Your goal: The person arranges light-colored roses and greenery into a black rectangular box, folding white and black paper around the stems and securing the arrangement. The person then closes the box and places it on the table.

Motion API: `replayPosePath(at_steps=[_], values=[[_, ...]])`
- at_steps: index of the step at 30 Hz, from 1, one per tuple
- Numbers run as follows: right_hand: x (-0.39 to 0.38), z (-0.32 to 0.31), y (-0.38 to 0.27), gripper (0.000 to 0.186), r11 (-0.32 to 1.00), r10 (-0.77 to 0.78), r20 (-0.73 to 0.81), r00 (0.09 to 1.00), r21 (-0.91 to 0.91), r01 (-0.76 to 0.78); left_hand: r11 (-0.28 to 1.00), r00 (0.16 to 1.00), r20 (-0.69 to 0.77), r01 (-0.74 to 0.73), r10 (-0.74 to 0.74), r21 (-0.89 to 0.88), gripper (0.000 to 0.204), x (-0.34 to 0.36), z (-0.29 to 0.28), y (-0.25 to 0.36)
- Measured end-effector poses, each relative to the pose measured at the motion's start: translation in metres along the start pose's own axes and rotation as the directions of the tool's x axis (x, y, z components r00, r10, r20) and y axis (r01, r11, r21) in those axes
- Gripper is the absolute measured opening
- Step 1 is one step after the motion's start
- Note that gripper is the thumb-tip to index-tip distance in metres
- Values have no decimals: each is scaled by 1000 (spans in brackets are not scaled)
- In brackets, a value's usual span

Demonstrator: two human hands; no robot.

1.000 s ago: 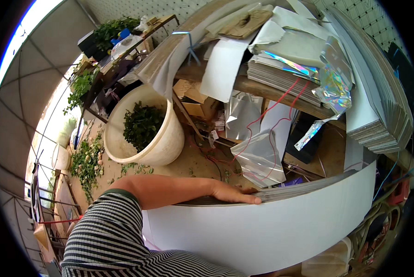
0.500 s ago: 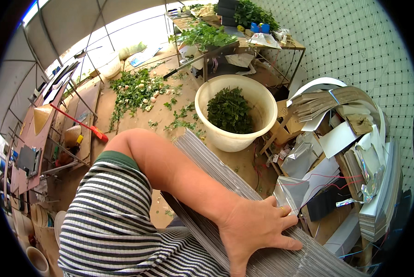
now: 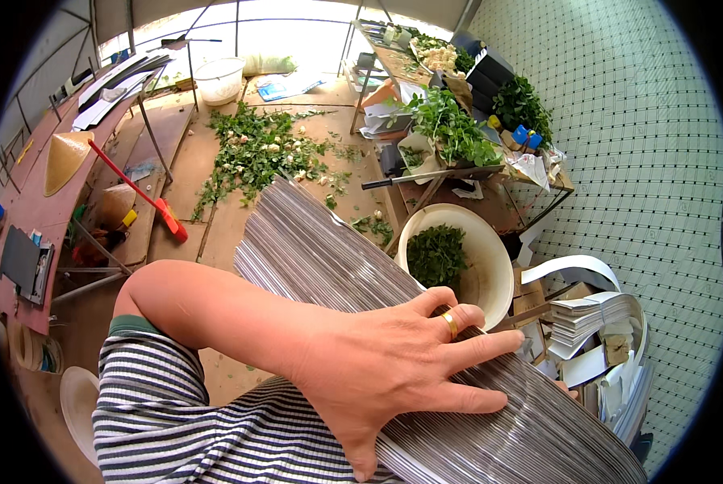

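A long, thick stack of thin grey sheets (image 3: 313, 238) lies slantwise across my front, its edges fanned into many fine lines. My left hand (image 3: 402, 363), with a gold ring, is spread flat over it. The thumb reaches the near edge, and the fingers point across toward the far edge. Past that far edge only some fingertips of my right hand (image 3: 567, 390) show, curled at the stack's side; the rest is hidden behind the sheets. Just beyond the stack stands a large cream tub (image 3: 494, 278) with cut green leaves (image 3: 436, 256) inside.
Cut stems and pale roses (image 3: 256, 157) litter the floor ahead. A worktable (image 3: 559, 179) with foliage stands at the far right. Paper and card bundles (image 3: 587, 323) crowd the right side. At left are a pink tabletop (image 3: 35, 234), a straw hat (image 3: 67, 161) and a red-handled tool (image 3: 170, 219).
The stack has come up closer and its sheet edges now face me more. My left hand has shifted left with its fingers still spread. Fingertips of my right hand have come into sight.
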State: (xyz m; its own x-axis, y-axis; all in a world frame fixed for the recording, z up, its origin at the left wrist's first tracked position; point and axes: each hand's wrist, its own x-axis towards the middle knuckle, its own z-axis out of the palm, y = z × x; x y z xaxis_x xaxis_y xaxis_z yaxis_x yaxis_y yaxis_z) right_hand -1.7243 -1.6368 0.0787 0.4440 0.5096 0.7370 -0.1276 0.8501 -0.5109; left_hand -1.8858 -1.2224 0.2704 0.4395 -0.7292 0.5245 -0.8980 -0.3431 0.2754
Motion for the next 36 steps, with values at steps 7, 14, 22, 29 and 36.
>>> replayPosePath(at_steps=[7,14,22,29,36], values=[[141,-97,139,59,995,28,1,1000,93,-28,987,987,14,161,-161,8,94,-74,-74,-146],[322,-217,297,60,963,58,39,998,260,-67,943,943,46,327,-330,63,92,-130,-181,-312],[507,-336,426,65,967,89,219,972,214,-137,918,921,-53,390,-387,76,87,-208,-285,-496],[621,-404,556,59,959,-56,51,997,280,40,973,973,5,232,-232,10,87,-264,-400,-708],[749,-480,630,54,997,-55,24,998,50,54,998,997,71,44,-41,-44,88,-283,-490,-924]])
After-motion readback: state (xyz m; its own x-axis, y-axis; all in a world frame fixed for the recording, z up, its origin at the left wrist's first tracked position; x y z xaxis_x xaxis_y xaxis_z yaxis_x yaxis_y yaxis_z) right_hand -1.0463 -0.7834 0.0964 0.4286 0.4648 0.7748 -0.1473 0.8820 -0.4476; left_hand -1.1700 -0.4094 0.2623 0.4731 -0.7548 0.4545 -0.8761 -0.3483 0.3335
